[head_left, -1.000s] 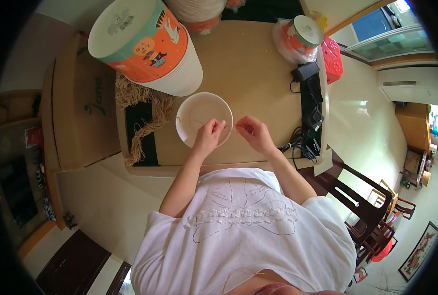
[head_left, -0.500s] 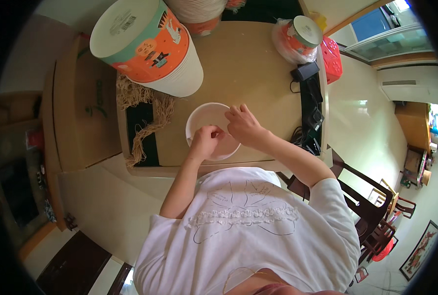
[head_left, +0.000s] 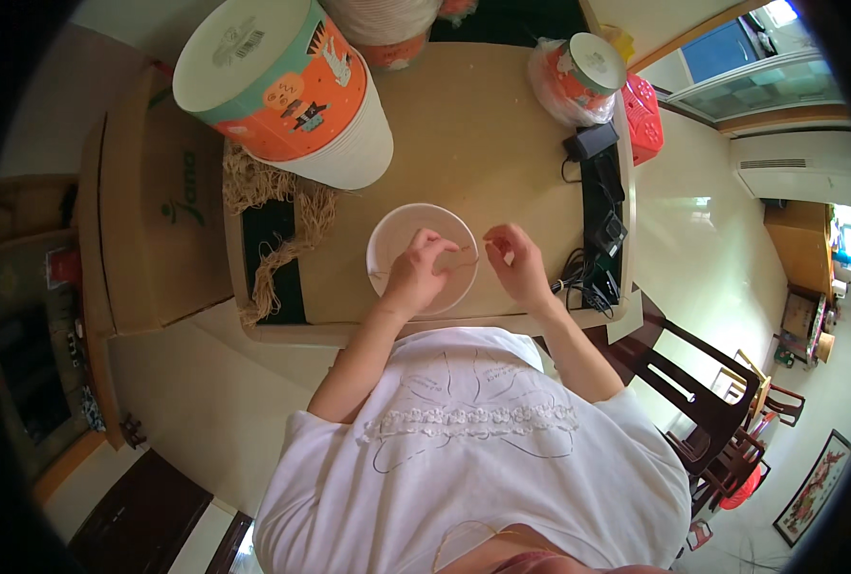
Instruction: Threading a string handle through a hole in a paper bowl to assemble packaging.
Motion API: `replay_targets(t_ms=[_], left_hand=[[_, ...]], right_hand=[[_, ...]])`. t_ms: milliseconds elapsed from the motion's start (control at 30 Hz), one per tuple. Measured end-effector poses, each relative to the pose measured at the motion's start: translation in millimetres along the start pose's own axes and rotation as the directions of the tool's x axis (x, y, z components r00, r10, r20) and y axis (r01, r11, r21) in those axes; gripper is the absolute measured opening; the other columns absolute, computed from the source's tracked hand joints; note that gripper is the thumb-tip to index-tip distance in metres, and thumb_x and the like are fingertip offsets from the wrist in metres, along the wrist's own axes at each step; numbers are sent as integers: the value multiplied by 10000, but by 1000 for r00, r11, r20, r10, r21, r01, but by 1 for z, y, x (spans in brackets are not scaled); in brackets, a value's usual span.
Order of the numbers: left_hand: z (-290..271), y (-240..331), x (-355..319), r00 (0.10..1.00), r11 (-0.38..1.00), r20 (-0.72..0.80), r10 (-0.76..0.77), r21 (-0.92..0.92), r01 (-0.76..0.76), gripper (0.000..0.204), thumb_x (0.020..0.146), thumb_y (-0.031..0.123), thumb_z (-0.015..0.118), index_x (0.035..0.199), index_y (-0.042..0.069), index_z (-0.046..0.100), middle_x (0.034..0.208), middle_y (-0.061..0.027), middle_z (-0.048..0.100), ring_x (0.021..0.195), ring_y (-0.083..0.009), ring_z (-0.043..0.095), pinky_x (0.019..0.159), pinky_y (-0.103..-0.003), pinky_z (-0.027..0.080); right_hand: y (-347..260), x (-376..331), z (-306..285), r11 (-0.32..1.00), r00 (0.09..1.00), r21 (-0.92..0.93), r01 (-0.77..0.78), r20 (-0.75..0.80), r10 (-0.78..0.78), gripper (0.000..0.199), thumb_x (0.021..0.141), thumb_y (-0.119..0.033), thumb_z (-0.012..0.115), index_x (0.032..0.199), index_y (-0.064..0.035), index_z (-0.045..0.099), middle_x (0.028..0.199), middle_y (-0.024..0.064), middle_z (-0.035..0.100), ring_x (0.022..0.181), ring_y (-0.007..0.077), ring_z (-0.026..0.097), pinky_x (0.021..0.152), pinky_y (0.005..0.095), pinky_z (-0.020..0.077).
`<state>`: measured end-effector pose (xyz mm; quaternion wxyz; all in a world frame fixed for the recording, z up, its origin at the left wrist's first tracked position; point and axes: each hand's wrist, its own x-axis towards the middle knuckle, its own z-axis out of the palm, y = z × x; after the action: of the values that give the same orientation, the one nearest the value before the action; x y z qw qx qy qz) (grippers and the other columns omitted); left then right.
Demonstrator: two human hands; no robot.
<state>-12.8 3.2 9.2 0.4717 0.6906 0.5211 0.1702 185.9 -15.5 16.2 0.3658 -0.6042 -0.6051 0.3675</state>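
A white paper bucket (head_left: 454, 295) stands on the brown table with its mouth up. Over its opening is my left hand (head_left: 418, 274), thumb and fingers pinched together on a thin brown string (head_left: 460, 262) that crosses toward the right rim. Just beyond that rim I hold my right hand (head_left: 519, 266) with its fingertips curled in a pinch; whatever lies between them is too small to make out. A bundle of the same brown strings (head_left: 309, 215) hangs over the table's left side.
A tall stack of orange and green paper buckets (head_left: 301, 100) stands upside down at the far left. Far right sits a smaller plastic-wrapped stack (head_left: 578, 77). Black adapters and cables (head_left: 593, 143) line the right edge. A large cardboard box (head_left: 172, 210) is left of the table.
My right hand has moved from above the bucket to outside its right rim. My left hand has shifted slightly right and up, and the two hands are farther apart.
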Motion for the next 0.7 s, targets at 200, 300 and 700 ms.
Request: replay_targets(t_ms=[200, 300, 700], left_hand=[[27, 5, 11, 992, 993, -79, 99, 67, -93, 225, 753, 121, 688, 970, 102, 633, 1047, -94, 561, 882, -290, 625, 742, -402, 515], [35, -6, 17, 988, 993, -99, 119, 33, -116, 193, 766, 55, 678, 955, 68, 639, 963, -92, 606, 736, -230, 631, 635, -342, 505], [17, -19, 24, 903, 571, 296, -311, -701, 426, 82, 880, 103, 574, 920, 38, 604, 760, -68, 661, 512, -58, 494, 456, -191, 381]], right_hand=[[9, -30, 18, 958, 984, 228, -175, 81, 161, 189, 840, -18, 621, 978, -34, 494, 796, 61, 579, 711, 118, 578, 613, 255, 488], [2, -27, 21, 947, 970, 213, -241, 93, 226, 199, 856, -11, 618, 1001, -29, 485, 810, 66, 593, 744, 113, 584, 644, 247, 490], [-5, -8, 10, 975, 992, -183, 128, 11, -128, 143, 778, -71, 666, 897, -54, 589, 905, 137, 556, 844, 314, 577, 713, 398, 492]])
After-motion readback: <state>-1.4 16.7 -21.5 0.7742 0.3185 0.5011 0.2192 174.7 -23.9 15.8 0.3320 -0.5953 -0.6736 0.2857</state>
